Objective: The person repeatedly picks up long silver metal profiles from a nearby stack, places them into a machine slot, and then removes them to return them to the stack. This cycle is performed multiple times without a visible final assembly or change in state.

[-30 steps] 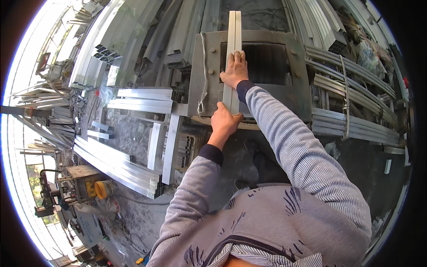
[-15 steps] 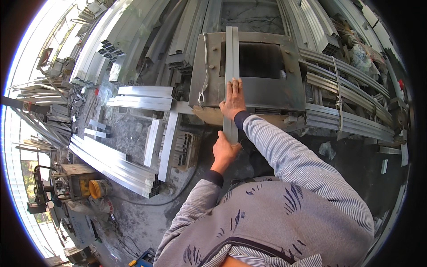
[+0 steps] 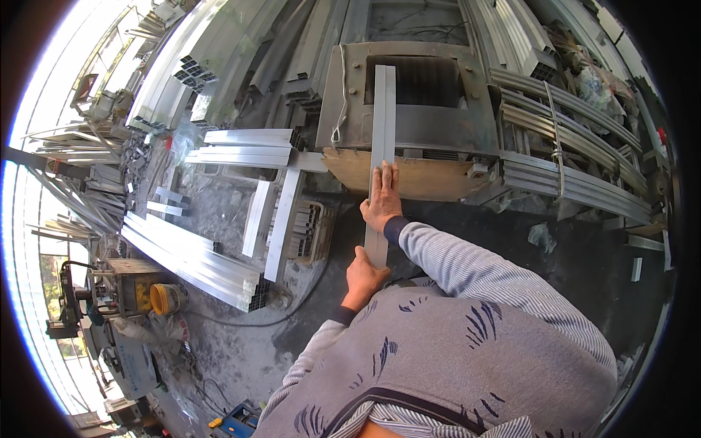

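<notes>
A long pale metal profile bar (image 3: 384,113) runs from close to my body out across the dark metal box frame (image 3: 445,135), its far end over the rectangular opening. My left hand (image 3: 364,276) is closed round the near end, thumb up along its side. Farther up the bar my right hand (image 3: 382,201) grips it from above, its fingers lying along the top face and the thumb at the left edge. The undersides of both grips are hidden.
Short profiles (image 3: 244,155) and longer ones (image 3: 193,263) lie stacked at left, beside a crate (image 3: 314,233). Strapped bars (image 3: 573,182) stand at right. Long profiles (image 3: 248,66) fill the back. A yellow bucket (image 3: 166,298) and a cable (image 3: 248,323) are at lower left.
The bar has come back toward my body with both hands on it, and its far end now lies over the box opening. More of the box's wooden front edge shows.
</notes>
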The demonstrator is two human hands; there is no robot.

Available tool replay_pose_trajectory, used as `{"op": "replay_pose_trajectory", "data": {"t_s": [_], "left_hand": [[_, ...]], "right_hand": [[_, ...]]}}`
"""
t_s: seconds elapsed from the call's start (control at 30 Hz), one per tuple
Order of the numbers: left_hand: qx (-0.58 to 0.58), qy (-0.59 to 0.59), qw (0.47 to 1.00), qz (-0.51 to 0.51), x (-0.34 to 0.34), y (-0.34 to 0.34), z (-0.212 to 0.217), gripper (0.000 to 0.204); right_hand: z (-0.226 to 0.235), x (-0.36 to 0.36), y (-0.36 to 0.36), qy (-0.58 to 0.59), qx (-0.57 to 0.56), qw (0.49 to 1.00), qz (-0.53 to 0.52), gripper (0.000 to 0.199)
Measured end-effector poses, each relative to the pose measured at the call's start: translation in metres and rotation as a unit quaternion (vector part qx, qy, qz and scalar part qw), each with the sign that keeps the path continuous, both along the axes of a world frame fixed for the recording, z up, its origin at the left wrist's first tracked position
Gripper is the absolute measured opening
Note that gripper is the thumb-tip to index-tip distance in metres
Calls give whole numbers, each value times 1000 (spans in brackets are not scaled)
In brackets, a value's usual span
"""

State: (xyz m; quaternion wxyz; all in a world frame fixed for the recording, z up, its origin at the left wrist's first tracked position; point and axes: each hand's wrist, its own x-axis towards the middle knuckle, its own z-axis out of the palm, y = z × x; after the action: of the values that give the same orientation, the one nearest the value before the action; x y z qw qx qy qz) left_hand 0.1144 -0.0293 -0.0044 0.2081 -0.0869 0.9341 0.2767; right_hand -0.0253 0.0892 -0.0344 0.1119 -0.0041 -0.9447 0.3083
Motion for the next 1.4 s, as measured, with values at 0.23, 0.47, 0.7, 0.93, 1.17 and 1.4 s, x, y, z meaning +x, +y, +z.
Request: {"op": "replay_pose_trajectory", "data": {"t_s": [0.23,0.47,0.7,0.93,1.17,1.4], "left_hand": [[41,-23,997,54,20,-16,-3,68],[99,21,994,42,-95,10,4,73],[83,37,995,29,-267,71,33,74],[84,41,995,36,-332,96,28,73],[148,41,987,48,-244,76,13,69],[145,25,988,56,-157,56,1,70]], "right_hand": [[2,22,-13,-44,-5,999,18,90],[11,-96,17,76,-18,997,1,84],[30,-276,77,91,45,994,-34,77],[32,-340,100,85,106,989,-53,74],[23,-252,82,93,71,993,-25,73],[18,-167,62,11,73,997,-10,80]]}}
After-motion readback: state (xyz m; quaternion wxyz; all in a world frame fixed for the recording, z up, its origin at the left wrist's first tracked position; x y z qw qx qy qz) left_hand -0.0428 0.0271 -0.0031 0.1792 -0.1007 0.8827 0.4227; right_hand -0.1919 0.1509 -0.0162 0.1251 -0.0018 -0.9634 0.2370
